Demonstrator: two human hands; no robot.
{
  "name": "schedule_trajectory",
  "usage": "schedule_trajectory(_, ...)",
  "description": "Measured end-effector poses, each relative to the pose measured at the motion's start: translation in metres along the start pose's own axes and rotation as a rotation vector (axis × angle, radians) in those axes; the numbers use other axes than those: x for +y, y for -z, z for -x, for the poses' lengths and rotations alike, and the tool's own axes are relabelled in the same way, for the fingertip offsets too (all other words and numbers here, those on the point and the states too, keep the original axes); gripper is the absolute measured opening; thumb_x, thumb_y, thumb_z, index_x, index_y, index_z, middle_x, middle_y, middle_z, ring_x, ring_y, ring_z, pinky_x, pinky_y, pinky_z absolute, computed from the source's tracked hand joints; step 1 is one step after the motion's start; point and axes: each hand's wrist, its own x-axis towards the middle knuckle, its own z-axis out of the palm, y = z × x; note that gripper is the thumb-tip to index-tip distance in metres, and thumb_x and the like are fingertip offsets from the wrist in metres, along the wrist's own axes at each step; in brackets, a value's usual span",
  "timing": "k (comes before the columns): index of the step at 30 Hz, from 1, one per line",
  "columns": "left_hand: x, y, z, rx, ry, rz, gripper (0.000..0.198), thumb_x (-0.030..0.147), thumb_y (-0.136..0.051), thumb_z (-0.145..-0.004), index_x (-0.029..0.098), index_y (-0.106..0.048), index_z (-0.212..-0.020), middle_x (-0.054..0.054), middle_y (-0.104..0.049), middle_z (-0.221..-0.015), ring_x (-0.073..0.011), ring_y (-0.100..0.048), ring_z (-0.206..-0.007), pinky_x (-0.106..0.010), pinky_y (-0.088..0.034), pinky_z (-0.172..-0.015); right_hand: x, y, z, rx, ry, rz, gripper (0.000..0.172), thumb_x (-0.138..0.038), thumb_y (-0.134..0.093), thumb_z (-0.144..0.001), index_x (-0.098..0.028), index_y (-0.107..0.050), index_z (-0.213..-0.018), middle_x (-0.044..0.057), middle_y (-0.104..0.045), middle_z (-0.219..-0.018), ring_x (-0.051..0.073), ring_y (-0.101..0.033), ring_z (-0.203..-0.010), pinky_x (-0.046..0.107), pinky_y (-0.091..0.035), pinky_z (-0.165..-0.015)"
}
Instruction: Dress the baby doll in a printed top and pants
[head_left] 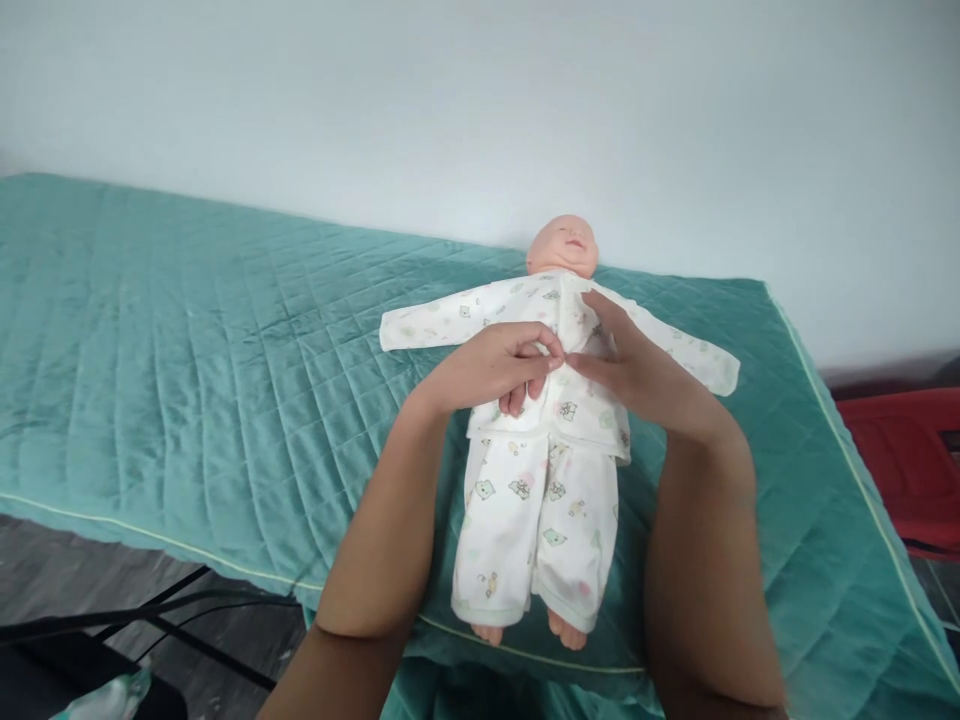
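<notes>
A baby doll (564,245) lies on its back, dressed in a white printed long-sleeved baby shirt (589,405) and matching trousers (499,520). My left hand (495,365) pinches the shirt's front edge at mid-chest between thumb and index finger, the other fingers curled. My right hand (649,365) meets it there, its thumb tip against the same edge and its index finger stretched up over the chest. Its remaining fingers are mostly hidden. The fastening between the fingertips is too small to make out. Both doll sleeves lie spread out sideways, and the bare feet (566,632) show below the trousers.
A green quilted cover (187,370) lies under the doll, with a pale wall (375,110) behind it. Something red (900,460) stands beyond the right edge. Dark metal bars (172,610) show below the cover at the lower left.
</notes>
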Motion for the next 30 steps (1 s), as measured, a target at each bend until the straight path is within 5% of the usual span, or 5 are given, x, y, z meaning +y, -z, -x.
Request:
schedule_trajectory(11,-0.001,-0.001,-0.002,0.039,-0.04,0.089,0.016,0.035,-0.056,-0.096,0.021,-0.057,-0.103,0.002,-0.064,-0.071,-0.0086,-0.06,-0.045,-0.02,-0.048,-0.042,-0.006,-0.007,-0.005,0.097,0.017,-0.108,0.066,-0.023,-0.056,-0.083,-0.031,-0.043,-0.147,0.002,-0.034,-0.163,0.028,-0.029,-0.153,0.053,-0.024,-0.126)
schedule_trajectory(19,0.0,-0.019,-0.013,0.418,-0.104,-0.001,0.021,0.032,-0.066,-0.088,0.024,-0.059,-0.106,0.001,-0.063,-0.096,-0.0034,-0.053,-0.048,-0.019,-0.042,-0.042,-0.004,0.002,0.002,-0.004,0.089,-0.113,0.074,-0.025,-0.062,-0.085,-0.035,-0.036,-0.154,-0.002,-0.028,-0.167,0.028,-0.024,-0.155,0.049,-0.026,-0.127)
schedule_trajectory(26,-0.001,-0.021,-0.016,0.423,-0.089,0.013,0.022,0.028,-0.062,-0.088,0.025,-0.056,-0.109,0.002,-0.063,-0.091,-0.0037,-0.05,-0.05,-0.018,-0.041,-0.045,0.003,-0.005,-0.003,0.025,0.135,-0.114,0.067,-0.041,-0.062,-0.092,-0.038,-0.037,-0.154,-0.004,-0.026,-0.167,0.028,-0.02,-0.157,0.052,-0.022,-0.128)
schedule_trajectory(30,-0.004,-0.02,-0.016,0.42,-0.082,0.024,0.022,0.027,-0.061,-0.088,0.024,-0.055,-0.109,0.002,-0.062,-0.091,-0.0038,-0.049,-0.049,-0.019,-0.04,-0.044,0.004,-0.003,-0.002,-0.001,0.149,-0.113,0.072,-0.036,-0.064,-0.088,-0.037,-0.036,-0.155,-0.004,-0.029,-0.167,0.031,-0.028,-0.154,0.055,-0.029,-0.125)
